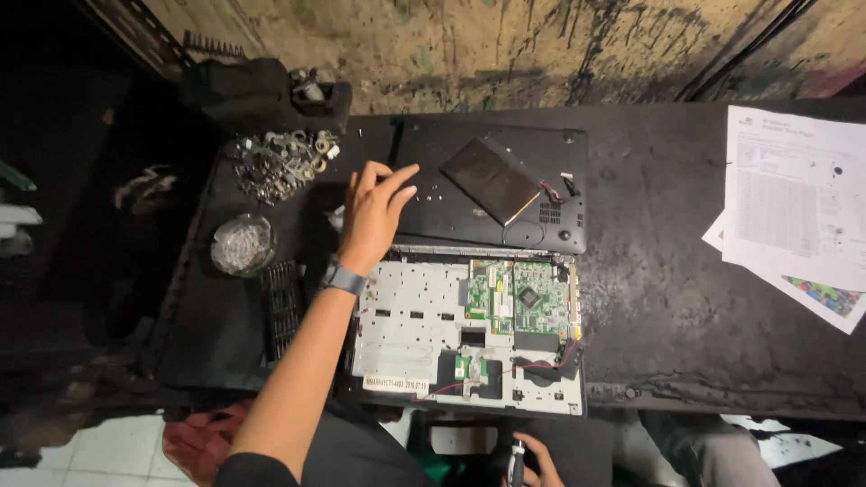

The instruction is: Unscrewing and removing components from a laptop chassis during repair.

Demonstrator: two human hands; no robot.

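My left hand (373, 215) reaches forward over the left end of a black laptop bottom cover (451, 216), fingers spread, fingertips resting on it. A flat dark battery pack (489, 180) with a short wire lies tilted on that cover. Nearer me sits the opened laptop chassis (406, 334), silver metal with a green circuit board (514, 298) at its right. My right hand (530, 462) is low at the frame's bottom edge, closed around a small tool with a dark handle (516, 467).
A pile of loose metal screws and washers (275, 162) lies left of the cover. A round clear dish of small parts (242, 243) and a black ribbed strip (281, 307) sit further left. Printed papers (794, 207) lie at the table's right.
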